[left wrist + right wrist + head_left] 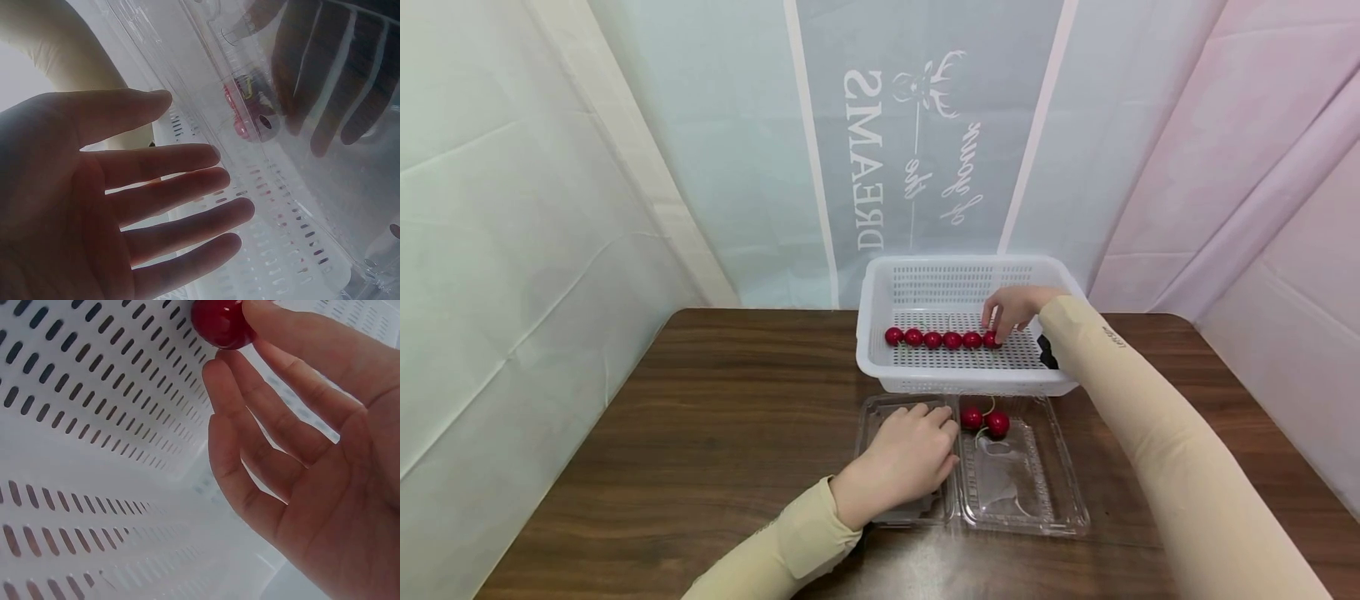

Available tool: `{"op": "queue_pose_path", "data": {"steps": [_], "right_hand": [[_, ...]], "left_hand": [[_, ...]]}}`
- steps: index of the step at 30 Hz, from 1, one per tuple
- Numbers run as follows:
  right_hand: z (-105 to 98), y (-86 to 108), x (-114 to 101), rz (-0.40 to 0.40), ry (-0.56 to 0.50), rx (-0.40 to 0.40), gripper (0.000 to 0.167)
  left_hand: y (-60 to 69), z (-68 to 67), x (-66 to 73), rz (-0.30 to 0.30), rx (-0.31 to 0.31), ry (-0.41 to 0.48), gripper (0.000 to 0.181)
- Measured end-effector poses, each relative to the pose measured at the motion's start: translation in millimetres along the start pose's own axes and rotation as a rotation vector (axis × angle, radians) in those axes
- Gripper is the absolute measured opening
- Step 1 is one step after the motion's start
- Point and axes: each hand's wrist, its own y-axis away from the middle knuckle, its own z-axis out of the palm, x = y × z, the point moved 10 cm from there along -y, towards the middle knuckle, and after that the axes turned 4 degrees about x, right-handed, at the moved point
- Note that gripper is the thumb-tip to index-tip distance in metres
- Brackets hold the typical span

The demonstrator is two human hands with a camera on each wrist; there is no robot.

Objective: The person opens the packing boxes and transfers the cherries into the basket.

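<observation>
In the white basket (pixel 970 383), my right hand (pixel 1018 307) pinches the cherry (pixel 220 324) at the right end of a row of several red cherries (pixel 932 340). The right wrist view shows the thumb against that cherry, the other fingers loosely bent. My left hand (pixel 904 454) is over the left half of a clear plastic clamshell box (pixel 1060 504), its fingers straight and spread in the left wrist view. Whether it touches the plastic I cannot tell. Two stemmed cherries (pixel 997 424) lie at the far end of the box's right half.
All of this stands on a dark wood table (pixel 722 433). The basket is just behind the clamshell box, near the table's back edge. A printed cloth curtain (pixel 925 167) hangs behind, with pale cloth on both sides.
</observation>
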Motion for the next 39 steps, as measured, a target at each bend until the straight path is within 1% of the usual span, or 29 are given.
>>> {"op": "queue_pose_path", "data": {"steps": [5,8,15,20,25,28,32,39], "right_hand": [[-4,7.6,-7,-0.036,0.018,0.008,0.034],[-10,13.7,-14,-0.062,0.043,0.035,0.029],[-34,34.6,-27,-0.149,0.143,0.165,0.013],[-45,50.6,-35,-0.197,0.201,0.240,0.009],[-53,67.6,-43,-0.240,0.232,0.314,0.005],[-56,78.2,-49,-0.269,0.232,0.349,0.003],[-58,96.4,-58,-0.329,0.213,0.383,0.003],[-55,124.6,-72,-0.462,0.204,0.444,0.004]], "left_hand": [[0.0,1.1,-0.3,-0.002,-0.013,0.008,0.033],[0.0,1.1,-0.4,-0.001,-0.017,0.015,0.033],[-0.9,0.5,1.0,0.003,-0.021,0.028,0.033],[-0.1,1.3,-1.0,-0.009,-0.020,0.039,0.030],[0.2,1.1,-1.5,-0.013,-0.017,0.040,0.028],[1.0,0.6,-2.0,-0.017,-0.012,0.045,0.027],[0.9,0.5,-1.8,-0.020,-0.007,0.043,0.027],[0.2,0.6,-0.3,-0.012,0.000,0.040,0.028]]}}
